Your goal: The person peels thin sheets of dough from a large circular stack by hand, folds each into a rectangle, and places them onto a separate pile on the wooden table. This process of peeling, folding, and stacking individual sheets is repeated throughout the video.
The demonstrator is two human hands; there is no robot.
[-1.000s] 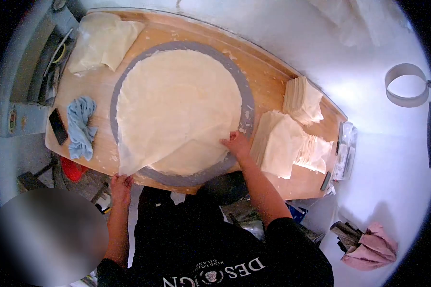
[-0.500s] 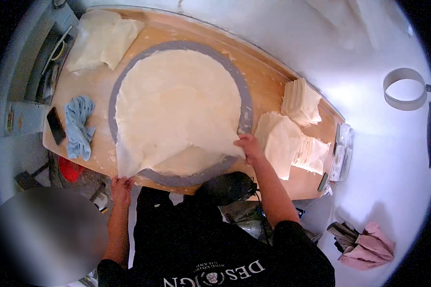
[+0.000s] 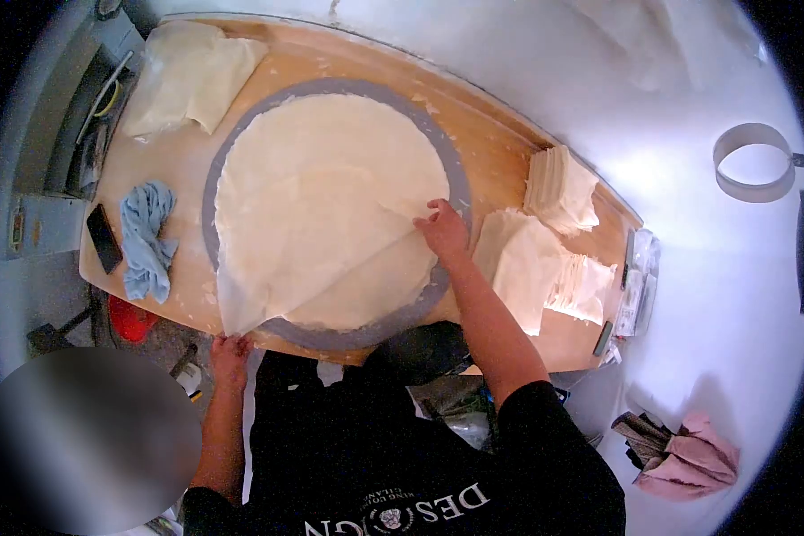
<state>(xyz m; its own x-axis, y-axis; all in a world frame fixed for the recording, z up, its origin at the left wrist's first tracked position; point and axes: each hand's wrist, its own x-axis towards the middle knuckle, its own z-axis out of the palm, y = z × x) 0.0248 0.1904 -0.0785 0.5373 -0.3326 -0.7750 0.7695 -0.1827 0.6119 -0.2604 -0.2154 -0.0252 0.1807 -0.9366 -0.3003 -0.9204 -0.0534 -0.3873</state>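
Note:
A large, thin, pale dough sheet (image 3: 330, 170) lies over a stack of round dough on a grey round board (image 3: 213, 214). My left hand (image 3: 230, 348) is closed on a corner of the sheet that is drawn out past the table's front edge. On the right side of the round, my right hand (image 3: 442, 230) pinches the sheet's edge between thumb and fingers. Between the two hands that edge runs in a slanting line. In front of it, the lower dough layer (image 3: 366, 295) shows.
Stacks of cut dough sheets (image 3: 518, 268) stand on the wooden table (image 3: 491, 161) at right, another stack (image 3: 563, 188) behind. At left are a blue cloth (image 3: 147, 237), a phone (image 3: 104, 238) and folded sheets in plastic (image 3: 192, 76). A metal ring (image 3: 728, 183) hangs on the wall.
My right hand has moved up and left over the round, carrying the sheet's edge with it. More of the lower layer shows at front right. My left hand stays at the corner.

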